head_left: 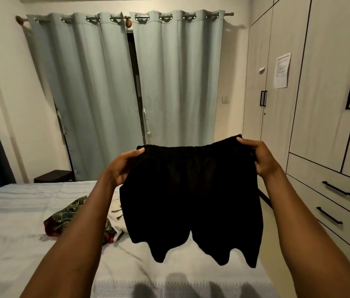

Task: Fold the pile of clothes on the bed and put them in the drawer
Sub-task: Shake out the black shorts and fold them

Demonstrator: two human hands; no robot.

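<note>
Bed [19,222] with clothes pile [68,214], drawers [328,196] at right. Left hand [122,166] and right hand [258,155] each pinch a waistband corner of black shorts [191,201], held spread above the bed.

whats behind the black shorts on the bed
Both hands, left hand and right hand, hold the black shorts up. A cream garment and green plaid cloth show past their left edge; anything else behind them is covered.

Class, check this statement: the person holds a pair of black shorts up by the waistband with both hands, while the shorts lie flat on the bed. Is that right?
Not quite. In the head view the left hand and right hand hold the black shorts by the waistband, but they hang in the air above the bed, not flat on it.
</note>
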